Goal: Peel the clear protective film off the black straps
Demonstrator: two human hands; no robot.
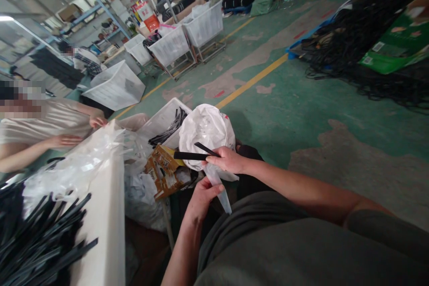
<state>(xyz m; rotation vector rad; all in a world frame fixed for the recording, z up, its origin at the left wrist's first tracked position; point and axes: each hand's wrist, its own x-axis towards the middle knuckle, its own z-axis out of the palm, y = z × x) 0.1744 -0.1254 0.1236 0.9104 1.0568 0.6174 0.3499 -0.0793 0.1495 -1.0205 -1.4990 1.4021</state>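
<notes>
My right hand (229, 160) is closed around black strips (190, 156), whose ends stick out to the left over a round white sack (204, 129). Just below it, my left hand (205, 192) pinches a strip of whitish translucent plastic film (224, 199) between thumb and fingers. The film runs up toward the right hand and its loose end hangs down near my lap. Whether the right hand also touches the film is hidden by the fingers.
At the left stands a pale table (107, 214) with a pile of black strips (43, 228) and clear plastic bags (80, 174). A white bin (157, 118) and a brown printed bag (164, 170) sit beside the sack. A co-worker (43, 129) sits across the table.
</notes>
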